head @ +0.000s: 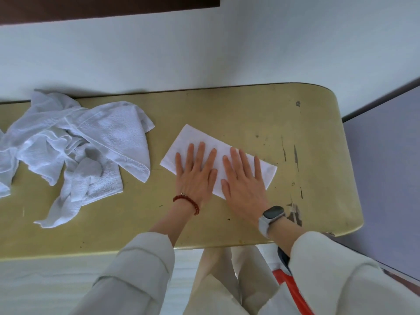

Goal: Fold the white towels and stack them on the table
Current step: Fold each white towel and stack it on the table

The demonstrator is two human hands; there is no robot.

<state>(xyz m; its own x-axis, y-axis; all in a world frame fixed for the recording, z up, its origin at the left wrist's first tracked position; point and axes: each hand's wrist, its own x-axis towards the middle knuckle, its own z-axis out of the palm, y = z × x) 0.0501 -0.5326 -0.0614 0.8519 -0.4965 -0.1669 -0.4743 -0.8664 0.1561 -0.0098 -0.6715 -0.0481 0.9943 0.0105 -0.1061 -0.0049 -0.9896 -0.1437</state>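
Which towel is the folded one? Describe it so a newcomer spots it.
On the yellow table, look right of centre, under the left hand and right hand. The folded towel lies flat there as a neat, smooth rectangle, apart from the crumpled pile at the left.

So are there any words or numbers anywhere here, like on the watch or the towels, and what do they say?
No text can be read in this picture.
The smartwatch on the right hand has a dark, blank screen.
The folded towel under both hands, and the pile of unfolded towels, show no label or tag.
The table has only scratches and dark marks, not letters.
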